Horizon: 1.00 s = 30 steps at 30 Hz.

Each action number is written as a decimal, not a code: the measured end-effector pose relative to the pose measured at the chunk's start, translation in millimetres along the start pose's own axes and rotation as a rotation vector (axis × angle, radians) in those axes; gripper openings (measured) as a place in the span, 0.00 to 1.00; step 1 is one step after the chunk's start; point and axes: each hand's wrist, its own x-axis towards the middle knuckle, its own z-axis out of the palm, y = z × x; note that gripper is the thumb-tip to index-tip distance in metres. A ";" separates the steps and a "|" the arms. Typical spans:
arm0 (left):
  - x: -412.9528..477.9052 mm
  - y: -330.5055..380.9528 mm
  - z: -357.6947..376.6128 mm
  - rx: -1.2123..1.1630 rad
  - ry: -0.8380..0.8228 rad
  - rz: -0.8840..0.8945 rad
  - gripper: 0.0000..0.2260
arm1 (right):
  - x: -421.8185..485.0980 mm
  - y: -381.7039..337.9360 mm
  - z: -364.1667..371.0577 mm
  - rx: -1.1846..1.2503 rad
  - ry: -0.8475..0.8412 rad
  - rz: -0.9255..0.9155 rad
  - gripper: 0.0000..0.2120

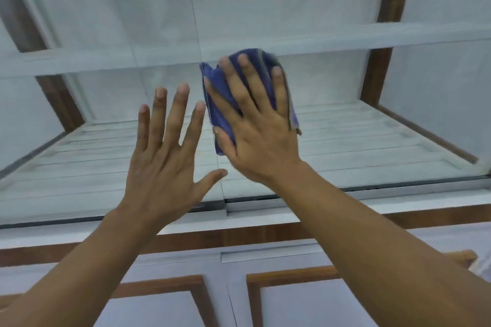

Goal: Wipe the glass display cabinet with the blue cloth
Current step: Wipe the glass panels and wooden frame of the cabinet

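Note:
The glass display cabinet [345, 87] fills the view, with sliding glass panes in front of white shelves and brown wooden posts. My right hand [255, 119] lies flat, fingers spread, pressing the folded blue cloth [218, 103] against the right pane, just right of the vertical edge where the panes meet. The cloth shows above and to the left of the fingers. My left hand [164, 148] is open with fingers spread, palm toward the left pane and holding nothing; whether it touches the glass I cannot tell.
A white shelf [398, 34] runs across behind the glass. The sliding track [265, 202] lies along the bottom of the panes. Below it are white cupboard doors with brown frames [292, 281]. Ceiling lights reflect at the top of the glass.

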 end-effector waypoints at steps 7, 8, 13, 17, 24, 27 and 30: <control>-30.9 -1.4 7.7 -0.002 -0.074 -0.001 0.46 | -99.2 20.8 15.3 -0.008 -0.085 0.581 0.37; -36.1 0.5 10.2 0.001 -0.078 0.002 0.47 | -106.8 5.3 21.5 -0.008 -0.124 0.530 0.37; -50.5 19.1 20.1 -0.019 -0.091 -0.050 0.48 | -117.7 -30.7 39.3 -0.030 -0.237 -0.013 0.39; -71.0 41.8 29.4 -0.071 -0.123 -0.075 0.47 | -155.7 10.9 29.0 0.010 -0.235 0.135 0.40; -75.9 56.2 39.5 -0.105 -0.113 -0.111 0.45 | -132.5 -19.6 33.7 0.017 -0.302 0.189 0.43; -75.6 58.5 38.8 -0.100 -0.114 -0.116 0.45 | -116.0 -34.4 36.7 0.025 -0.294 0.039 0.44; -67.8 56.8 33.2 -0.066 -0.105 -0.082 0.45 | -135.5 -0.3 30.5 0.012 -0.239 0.054 0.42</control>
